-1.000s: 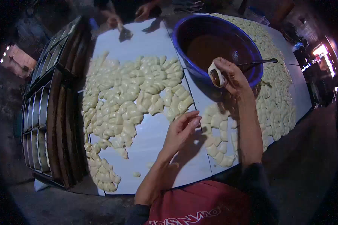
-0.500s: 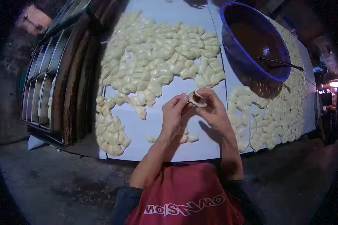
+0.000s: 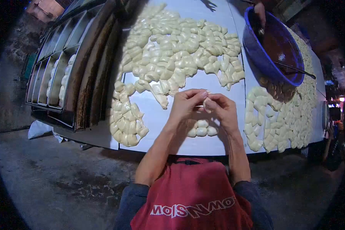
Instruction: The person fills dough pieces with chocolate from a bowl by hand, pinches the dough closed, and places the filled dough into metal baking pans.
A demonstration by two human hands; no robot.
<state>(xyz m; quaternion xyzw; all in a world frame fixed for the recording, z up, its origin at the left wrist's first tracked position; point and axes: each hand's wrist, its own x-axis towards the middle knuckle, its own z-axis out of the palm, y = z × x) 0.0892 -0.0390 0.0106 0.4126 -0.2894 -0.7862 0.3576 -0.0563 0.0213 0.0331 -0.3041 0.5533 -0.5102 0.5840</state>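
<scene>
Above the table, between both hands, is a small pale dough piece [image 3: 207, 105], largely covered by fingers. My left hand [image 3: 186, 106] pinches its upper edge with thumb and forefinger. On its other side, my right hand [image 3: 224, 111] has its fingers curled round the dough. Just below my hands, several rounded dough balls [image 3: 201, 132] sit together on the white tabletop [image 3: 172, 147]. Beyond them spreads a wide patch of flattened dough pieces [image 3: 168, 57] lying edge to edge.
A blue basin [image 3: 252, 48] of brown filling [image 3: 276, 48] stands back right, with a long-handled utensil [image 3: 297, 70] in it. Another person's hand [image 3: 260, 14] reaches into it. More dough pieces [image 3: 272, 130] lie right. Metal moulds [image 3: 46, 82], some holding dough, stand left.
The dough ring that gaped open between my fingers is now pinched together. Another person's hand has come into the basin. The view has shifted, showing more of the dough balls.
</scene>
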